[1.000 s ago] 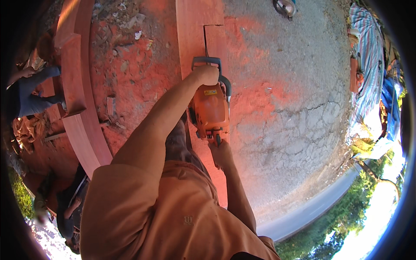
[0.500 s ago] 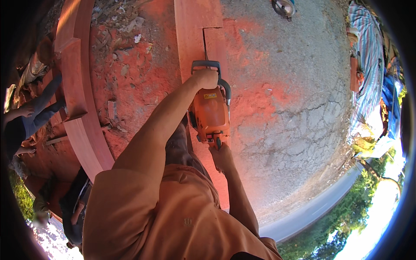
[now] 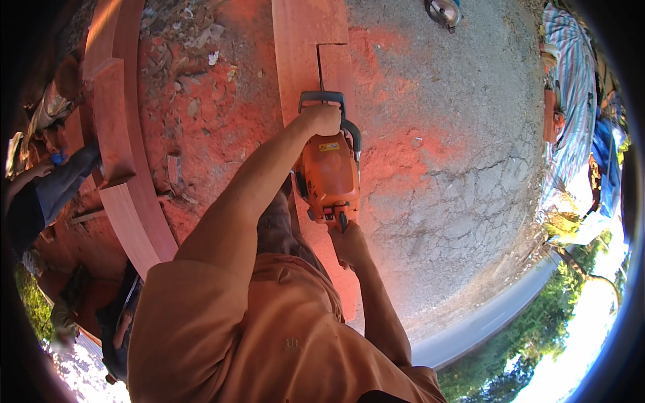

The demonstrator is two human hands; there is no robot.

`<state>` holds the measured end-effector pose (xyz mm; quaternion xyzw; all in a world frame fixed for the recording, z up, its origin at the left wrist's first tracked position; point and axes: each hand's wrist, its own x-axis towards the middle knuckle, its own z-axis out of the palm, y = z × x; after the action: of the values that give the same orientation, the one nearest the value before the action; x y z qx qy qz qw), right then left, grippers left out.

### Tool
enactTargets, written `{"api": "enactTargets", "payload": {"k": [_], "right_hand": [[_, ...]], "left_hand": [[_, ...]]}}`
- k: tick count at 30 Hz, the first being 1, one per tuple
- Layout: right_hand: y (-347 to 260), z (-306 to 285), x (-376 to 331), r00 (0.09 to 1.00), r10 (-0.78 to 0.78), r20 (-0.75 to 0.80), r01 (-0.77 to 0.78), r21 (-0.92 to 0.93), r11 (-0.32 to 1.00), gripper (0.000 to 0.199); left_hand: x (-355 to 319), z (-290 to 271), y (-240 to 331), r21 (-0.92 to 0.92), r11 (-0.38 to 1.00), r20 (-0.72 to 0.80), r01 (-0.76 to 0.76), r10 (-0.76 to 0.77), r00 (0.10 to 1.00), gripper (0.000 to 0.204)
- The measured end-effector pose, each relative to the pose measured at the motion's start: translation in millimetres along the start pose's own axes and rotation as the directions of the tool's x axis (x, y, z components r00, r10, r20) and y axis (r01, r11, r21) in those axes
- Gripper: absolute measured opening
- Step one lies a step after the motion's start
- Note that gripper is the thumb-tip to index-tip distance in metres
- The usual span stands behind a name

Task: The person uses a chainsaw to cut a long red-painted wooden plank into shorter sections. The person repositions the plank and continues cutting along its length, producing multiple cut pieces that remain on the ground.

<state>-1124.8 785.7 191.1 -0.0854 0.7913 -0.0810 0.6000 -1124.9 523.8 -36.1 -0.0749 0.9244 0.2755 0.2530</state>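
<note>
An orange chainsaw (image 3: 330, 171) sits over a long reddish wooden plank (image 3: 299, 40), pointing away from me. My left hand (image 3: 324, 119) is wrapped round its dark front handle, just behind the black hand guard (image 3: 322, 98). At the near end, my right hand (image 3: 349, 243) grips the rear handle. A dark cut line (image 3: 320, 64) runs lengthwise along the plank ahead of the saw and turns right to the plank's edge at its far end. The guide bar is mostly hidden by the saw's body and guard.
Reddish sawdust (image 3: 201, 134) covers the ground around the plank. More planks (image 3: 124, 201) lie to the left, with people beyond them. A circular saw (image 3: 443, 12) rests on the cracked pavement (image 3: 484, 195) at the far right. Striped tarpaulin (image 3: 568, 101) lines the right side.
The chainsaw and both my hands have shifted very slightly right in the picture. At the left, a person's hand now shows something blue. My grip is unchanged.
</note>
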Motion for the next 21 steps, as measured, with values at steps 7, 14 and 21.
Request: {"api": "enactTargets", "payload": {"k": [7, 14, 21], "right_hand": [[-16, -10, -2, 0.995, 0.048, 0.083, -0.049, 0.005, 0.999, 0.03], [-20, -12, 3, 0.996, -0.023, 0.092, 0.017, 0.063, 0.998, 0.023], [-19, -14, 4, 0.996, -0.027, 0.084, 0.021, 0.066, 0.998, 0.029]], "left_hand": [[9, 7, -7, -0.002, 1.0, -0.013, 0.002, -0.002, 1.0, 0.058], [18, 9, -15, -0.033, 0.999, -0.058, 0.033, -0.035, 0.998, 0.057], [23, 8, -19, -0.093, 0.993, -0.119, 0.067, -0.078, 0.99, 0.048]]}}
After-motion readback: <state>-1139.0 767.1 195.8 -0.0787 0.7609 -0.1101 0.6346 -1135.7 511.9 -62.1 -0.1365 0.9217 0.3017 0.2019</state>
